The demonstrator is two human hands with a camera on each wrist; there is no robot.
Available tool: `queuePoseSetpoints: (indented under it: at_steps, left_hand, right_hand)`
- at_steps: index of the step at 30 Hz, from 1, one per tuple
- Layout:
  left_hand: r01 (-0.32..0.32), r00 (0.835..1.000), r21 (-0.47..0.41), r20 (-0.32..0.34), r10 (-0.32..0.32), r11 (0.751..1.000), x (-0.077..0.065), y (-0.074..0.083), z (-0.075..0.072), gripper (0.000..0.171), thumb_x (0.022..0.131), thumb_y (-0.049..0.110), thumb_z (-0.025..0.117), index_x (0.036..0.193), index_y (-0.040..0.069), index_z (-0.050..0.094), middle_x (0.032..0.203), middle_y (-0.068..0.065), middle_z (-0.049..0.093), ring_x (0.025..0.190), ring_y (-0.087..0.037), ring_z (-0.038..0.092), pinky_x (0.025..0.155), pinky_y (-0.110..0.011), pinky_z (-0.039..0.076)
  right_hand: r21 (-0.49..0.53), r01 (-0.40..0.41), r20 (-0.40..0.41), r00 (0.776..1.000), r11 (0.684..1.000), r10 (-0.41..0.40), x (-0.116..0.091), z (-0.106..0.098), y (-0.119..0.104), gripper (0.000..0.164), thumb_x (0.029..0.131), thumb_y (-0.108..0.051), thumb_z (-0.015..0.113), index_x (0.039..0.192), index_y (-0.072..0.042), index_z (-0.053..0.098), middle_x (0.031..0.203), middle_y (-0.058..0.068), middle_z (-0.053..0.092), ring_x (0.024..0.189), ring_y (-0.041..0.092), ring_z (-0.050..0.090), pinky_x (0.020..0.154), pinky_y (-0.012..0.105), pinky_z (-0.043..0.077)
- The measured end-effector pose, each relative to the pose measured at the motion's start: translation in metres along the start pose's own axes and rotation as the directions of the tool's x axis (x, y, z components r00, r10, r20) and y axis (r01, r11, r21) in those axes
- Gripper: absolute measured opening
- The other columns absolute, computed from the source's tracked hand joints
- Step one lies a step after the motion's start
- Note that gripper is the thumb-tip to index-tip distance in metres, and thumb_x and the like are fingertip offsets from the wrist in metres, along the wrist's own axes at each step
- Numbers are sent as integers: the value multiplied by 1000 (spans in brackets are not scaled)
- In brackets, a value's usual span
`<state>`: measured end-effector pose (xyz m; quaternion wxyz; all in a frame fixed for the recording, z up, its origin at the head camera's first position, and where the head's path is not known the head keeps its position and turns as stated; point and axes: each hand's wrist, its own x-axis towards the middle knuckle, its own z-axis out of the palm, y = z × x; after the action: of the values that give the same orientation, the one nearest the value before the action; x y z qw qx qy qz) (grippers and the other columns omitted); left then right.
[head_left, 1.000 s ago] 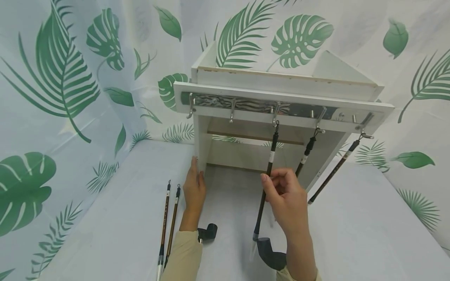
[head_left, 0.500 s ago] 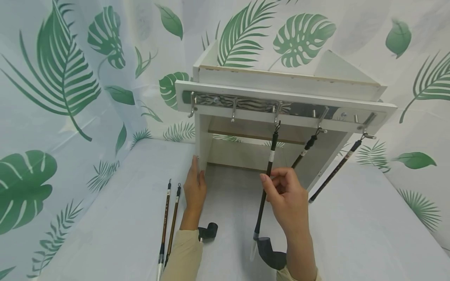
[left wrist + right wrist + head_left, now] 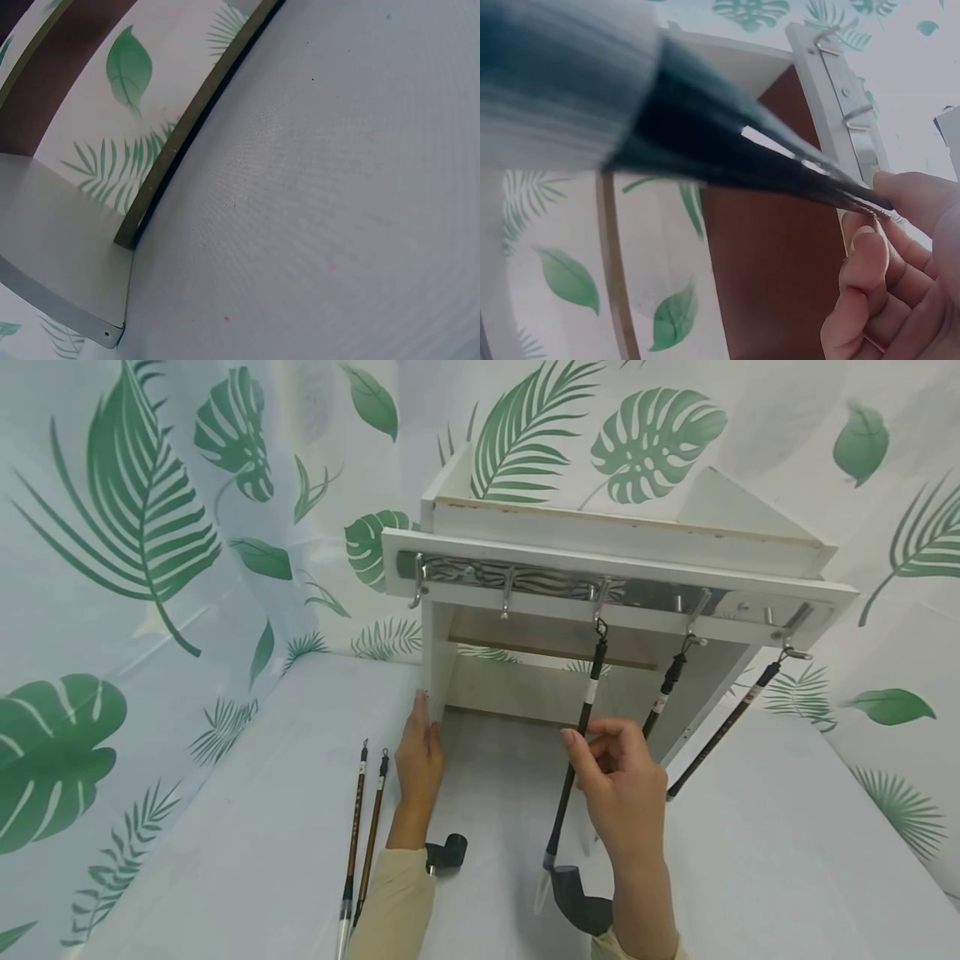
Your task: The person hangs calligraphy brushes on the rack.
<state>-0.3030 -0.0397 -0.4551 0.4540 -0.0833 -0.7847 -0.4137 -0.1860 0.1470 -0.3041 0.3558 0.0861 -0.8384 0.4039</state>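
My right hand (image 3: 618,777) pinches a calligraphy brush (image 3: 564,806) by its dark handle, between thumb and fingers. The brush hangs tip down, with a clear cap over its bristles. Its top loop is at the middle hook (image 3: 600,602) of a white rack (image 3: 630,539); whether the hook bears its weight I cannot tell. In the right wrist view the brush's lower end (image 3: 720,127) looms close. My left hand (image 3: 418,768) rests with straight fingers against the rack's left side panel (image 3: 437,652). The left wrist view shows no fingers.
Two more brushes hang from the right hooks: one (image 3: 663,689) partly behind my right hand, another (image 3: 723,727) at the end. Two brushes (image 3: 354,835) (image 3: 372,835) lie on the white tabletop (image 3: 247,860) left of my left forearm. Black wrist cameras (image 3: 447,852) (image 3: 577,902) sit below both hands.
The head view has shifted slightly, so everything sits a little farther right. My right hand keeps its pinch on the brush at the middle hook. My left hand stays on the panel.
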Motion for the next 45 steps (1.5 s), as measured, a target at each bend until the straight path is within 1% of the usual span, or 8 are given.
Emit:
queuePoseSetpoints:
  at_steps: [3, 10, 20, 28, 38, 45]
  left_hand:
    - [-7, 1000, 5, -3, 7, 1000, 1, 0, 0, 48, 91, 2, 51, 137, 0, 37, 131, -19, 50, 117, -31, 52, 95, -37, 45]
    - [-25, 999, 23, -20, 26, 999, 1, 1, 0, 49, 89, 1, 53, 136, 0, 37, 129, -19, 51, 114, -32, 54, 92, -38, 47]
    - [-18, 1000, 6, -14, 18, 1000, 2, 2, 0, 50, 90, 3, 52, 138, 2, 36, 129, -20, 51, 114, -32, 54, 92, -38, 48]
    - [-8, 1000, 16, -9, 8, 1000, 2, 3, 0, 49, 90, 2, 52, 137, 1, 36, 129, -20, 51, 114, -32, 54, 92, -38, 47]
    - [14, 1000, 10, -4, -14, 1000, 1, 4, 0, 52, 91, 3, 51, 139, 5, 34, 128, -20, 52, 113, -33, 54, 90, -40, 49]
    - [2, 1000, 13, -15, -2, 1000, 1, 4, -1, 52, 90, 2, 52, 139, 5, 35, 126, -20, 53, 111, -34, 55, 90, -40, 49]
  right_hand:
    - [-5, 6, -7, 1000, 1000, -6, 0, 0, 0, 21, 80, -6, 68, 94, 2, 54, 59, 5, 56, 47, -2, 44, 42, 13, 36]
    - [-19, -15, 13, 1000, 1000, 15, 1, 3, 1, 22, 80, -7, 68, 95, 1, 54, 59, 4, 57, 47, -1, 44, 42, 13, 36]
    - [-9, 3, 3, 1000, 1000, -3, 1, 4, 2, 21, 80, -7, 69, 94, 1, 54, 58, 4, 57, 47, -1, 43, 41, 14, 35]
    - [-39, -48, 26, 998, 998, 50, 2, 7, 6, 22, 81, -11, 68, 94, 0, 55, 59, 5, 58, 48, 1, 43, 41, 14, 35]
    - [-54, -65, 53, 996, 996, 68, 3, 10, 9, 21, 83, -15, 67, 95, -2, 55, 60, 4, 57, 48, 1, 43, 42, 17, 35]
    - [-51, -74, 63, 995, 996, 77, 3, 11, 11, 21, 83, -15, 67, 94, -2, 55, 60, 4, 58, 48, 1, 43, 42, 18, 36]
